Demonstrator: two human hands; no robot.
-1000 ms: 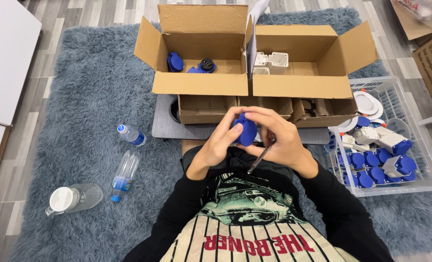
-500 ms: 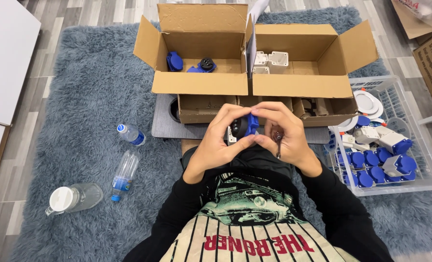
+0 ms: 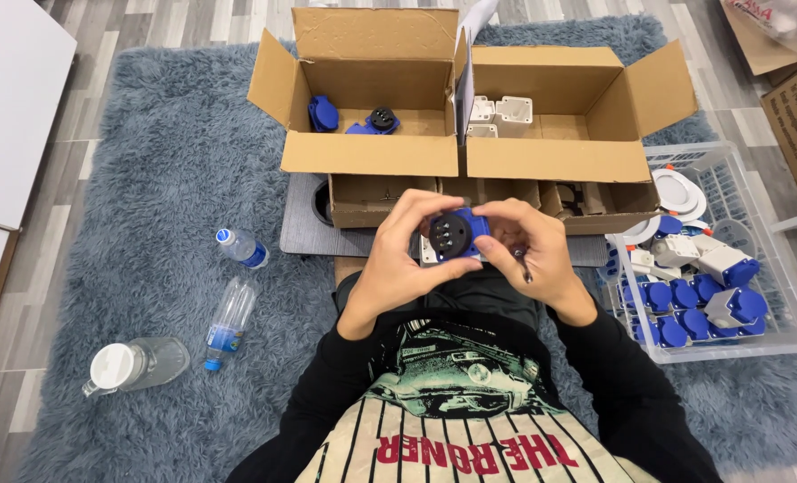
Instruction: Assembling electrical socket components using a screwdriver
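Socket: blue and white industrial socket (image 3: 457, 236) with a black round face, held up in front of the chest, just below the cardboard boxes (image 3: 470, 125)
Left hand: left hand (image 3: 398, 259) wrapped round the socket's left side
Right hand: right hand (image 3: 533, 250) pinching the right side, thin dark tool (image 3: 522, 265) tucked in too
Nearby: wire basket (image 3: 774, 295) of matching sockets at right, bottles (image 3: 228, 313) on the rug at left

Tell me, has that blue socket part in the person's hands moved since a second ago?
Yes. The blue socket part has turned its round black face up toward the camera, but sits at the same spot before the cardboard boxes, held by both hands.
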